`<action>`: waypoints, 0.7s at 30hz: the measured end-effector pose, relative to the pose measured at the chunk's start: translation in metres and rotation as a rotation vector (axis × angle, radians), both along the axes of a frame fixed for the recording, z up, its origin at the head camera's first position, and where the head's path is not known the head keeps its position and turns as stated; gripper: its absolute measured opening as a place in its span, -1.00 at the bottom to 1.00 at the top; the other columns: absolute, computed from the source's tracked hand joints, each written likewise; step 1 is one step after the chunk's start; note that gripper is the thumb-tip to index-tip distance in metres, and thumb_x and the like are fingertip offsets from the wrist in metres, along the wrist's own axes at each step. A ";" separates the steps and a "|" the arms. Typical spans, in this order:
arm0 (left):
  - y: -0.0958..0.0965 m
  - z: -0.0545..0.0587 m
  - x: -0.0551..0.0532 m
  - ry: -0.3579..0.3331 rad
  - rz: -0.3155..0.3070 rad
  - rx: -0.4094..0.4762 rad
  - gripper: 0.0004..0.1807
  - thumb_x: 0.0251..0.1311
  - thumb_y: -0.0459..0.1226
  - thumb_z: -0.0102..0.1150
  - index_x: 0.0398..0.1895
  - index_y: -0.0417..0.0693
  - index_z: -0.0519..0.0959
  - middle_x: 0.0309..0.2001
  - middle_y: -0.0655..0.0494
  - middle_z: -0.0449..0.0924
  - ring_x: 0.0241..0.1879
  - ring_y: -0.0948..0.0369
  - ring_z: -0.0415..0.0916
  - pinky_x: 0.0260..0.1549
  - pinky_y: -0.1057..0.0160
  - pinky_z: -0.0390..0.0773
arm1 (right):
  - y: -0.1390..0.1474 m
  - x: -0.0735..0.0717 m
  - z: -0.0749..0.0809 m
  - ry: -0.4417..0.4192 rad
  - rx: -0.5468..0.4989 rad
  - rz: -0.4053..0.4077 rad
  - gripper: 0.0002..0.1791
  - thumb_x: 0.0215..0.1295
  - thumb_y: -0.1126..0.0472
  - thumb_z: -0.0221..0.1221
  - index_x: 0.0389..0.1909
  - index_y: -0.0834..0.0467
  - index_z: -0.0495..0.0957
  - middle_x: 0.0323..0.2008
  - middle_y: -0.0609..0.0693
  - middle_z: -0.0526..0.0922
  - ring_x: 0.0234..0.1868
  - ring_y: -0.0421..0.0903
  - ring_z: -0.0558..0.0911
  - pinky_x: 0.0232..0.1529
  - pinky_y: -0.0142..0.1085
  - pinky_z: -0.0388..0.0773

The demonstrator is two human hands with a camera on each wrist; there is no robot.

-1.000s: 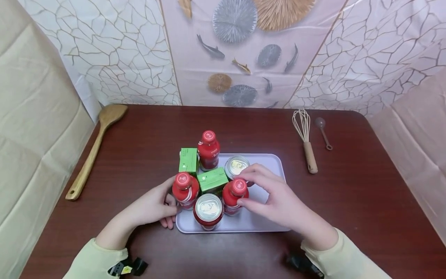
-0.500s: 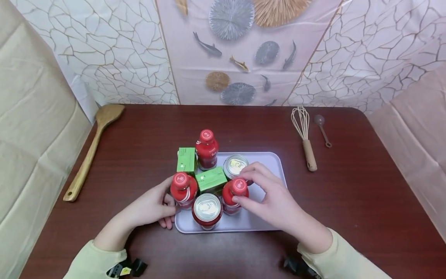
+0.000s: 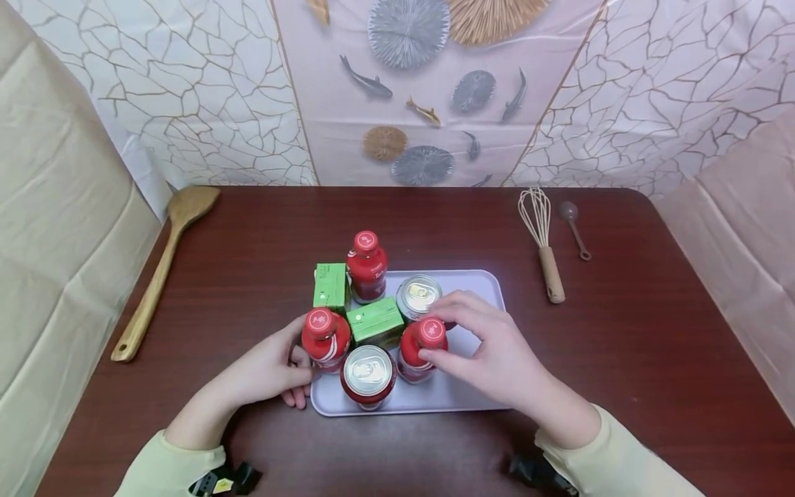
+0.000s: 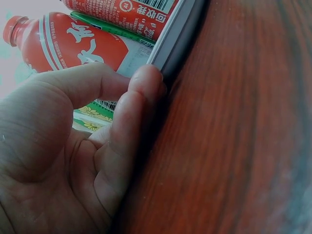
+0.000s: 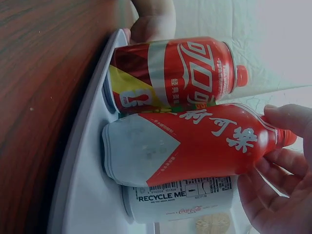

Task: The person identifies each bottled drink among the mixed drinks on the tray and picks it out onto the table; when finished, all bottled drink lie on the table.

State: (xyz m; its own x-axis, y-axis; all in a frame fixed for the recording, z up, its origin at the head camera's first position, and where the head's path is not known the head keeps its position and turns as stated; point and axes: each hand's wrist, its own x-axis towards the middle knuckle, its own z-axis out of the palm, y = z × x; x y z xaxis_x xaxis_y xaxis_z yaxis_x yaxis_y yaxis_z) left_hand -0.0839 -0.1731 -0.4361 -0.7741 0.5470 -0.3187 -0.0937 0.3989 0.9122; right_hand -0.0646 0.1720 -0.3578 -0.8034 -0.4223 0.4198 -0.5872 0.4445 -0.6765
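Note:
In the head view my right hand (image 3: 484, 338) pinches a red cola bottle (image 3: 415, 352) near its neck, at the front of the lilac tray (image 3: 472, 397). The right wrist view shows the thumb and fingers around the shoulder of this bottle (image 5: 195, 146), which is upright. My left hand (image 3: 273, 362) grips the tray's left rim (image 4: 168, 44) with thumb and fingertips, beside another red bottle (image 3: 326, 342). Between the two bottles stands a cola can (image 3: 369, 373). Behind them are two green cartons (image 3: 375, 321), a third red bottle (image 3: 368, 266) and a silver-topped can (image 3: 419, 295).
The tray rests on a dark brown table (image 3: 273, 235). A wooden spatula (image 3: 161, 269) lies along the left side. On the right are a whisk (image 3: 546, 255) and a small measuring spoon (image 3: 575, 231). A patterned cloth (image 3: 410, 90) hangs behind the table.
The bottle in my right hand has shifted slightly to the right, away from the front can. My left hand stays at the tray's rim. The head view has shifted a little.

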 end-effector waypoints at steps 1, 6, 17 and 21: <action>0.000 0.000 0.000 0.000 0.001 -0.002 -0.05 0.22 -0.46 0.29 0.59 0.06 -0.01 -0.51 -0.09 0.66 -0.60 -0.04 0.69 -0.61 0.02 0.73 | 0.001 0.000 0.001 0.002 0.003 0.001 -0.54 -0.02 0.26 0.59 -0.05 0.01 0.72 -0.06 -0.16 0.70 -0.05 -0.23 0.66 -0.02 -0.33 0.69; 0.000 0.000 0.000 -0.007 0.003 0.000 -0.04 0.22 -0.46 0.30 0.60 0.06 -0.01 -0.50 -0.09 0.66 -0.59 -0.05 0.69 -0.60 0.02 0.73 | 0.005 -0.002 0.002 0.008 0.017 0.007 -0.55 -0.01 0.26 0.59 -0.05 0.00 0.73 -0.07 -0.16 0.71 -0.07 -0.24 0.68 -0.03 -0.34 0.69; 0.002 -0.002 -0.001 -0.004 0.003 0.003 -0.02 0.22 -0.46 0.28 0.62 0.05 -0.04 -0.51 -0.08 0.67 -0.60 -0.04 0.69 -0.61 0.01 0.73 | 0.015 -0.004 0.010 -0.014 0.082 -0.015 -0.56 -0.02 0.26 0.59 -0.06 -0.04 0.74 -0.13 -0.23 0.71 -0.14 -0.26 0.67 -0.09 -0.33 0.70; 0.001 -0.002 0.000 -0.010 0.007 0.004 -0.01 0.22 -0.45 0.29 0.61 0.03 -0.05 -0.51 -0.09 0.67 -0.60 -0.05 0.69 -0.61 0.01 0.73 | 0.021 -0.006 0.014 0.011 0.103 0.005 -0.57 -0.03 0.26 0.59 -0.10 -0.04 0.74 -0.15 -0.24 0.70 -0.14 -0.26 0.66 -0.06 -0.42 0.65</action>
